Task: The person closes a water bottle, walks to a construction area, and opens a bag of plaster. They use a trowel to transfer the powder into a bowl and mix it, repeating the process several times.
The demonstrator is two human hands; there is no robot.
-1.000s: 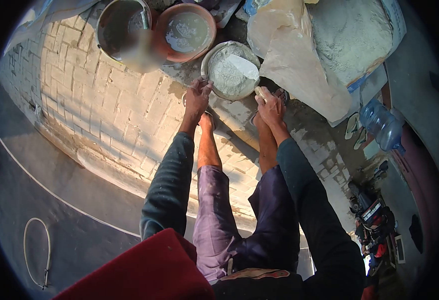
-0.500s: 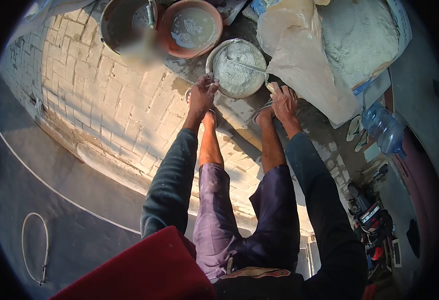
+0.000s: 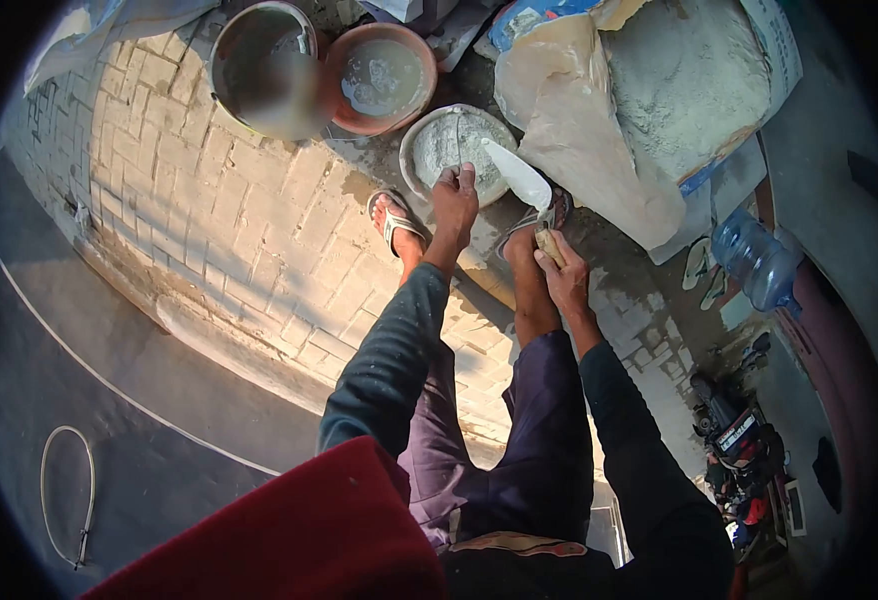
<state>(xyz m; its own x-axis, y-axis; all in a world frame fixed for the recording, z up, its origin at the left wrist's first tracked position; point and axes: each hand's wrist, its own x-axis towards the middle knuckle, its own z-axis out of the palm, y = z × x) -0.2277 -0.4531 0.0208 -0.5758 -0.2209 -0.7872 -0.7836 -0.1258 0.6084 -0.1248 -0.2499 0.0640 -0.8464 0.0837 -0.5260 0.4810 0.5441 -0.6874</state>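
My left hand (image 3: pixel 454 207) is at the near edge of a round bowl (image 3: pixel 410 160) of pale grey powder (image 3: pixel 439 150). Its thumb and fingers are pinched on a thin, dark strip (image 3: pixel 458 135) that points up over the powder. My right hand (image 3: pixel 567 280) grips the wooden handle (image 3: pixel 550 246) of a trowel. The trowel's whitish blade (image 3: pixel 521 178) slants up and left, its tip over the right side of the bowl.
A reddish basin (image 3: pixel 335 100) of cloudy water and a dark bucket (image 3: pixel 221 85) stand beyond the bowl. At the right are an open bag of powder (image 3: pixel 694 90), its torn paper flap (image 3: pixel 599 150), a blue bottle (image 3: pixel 754 260) and slippers (image 3: pixel 696 262).
My left hand has moved right, in front of the bowl. My right hand has drawn back toward me, and the trowel blade now shows broad side up. The view has shifted slightly.
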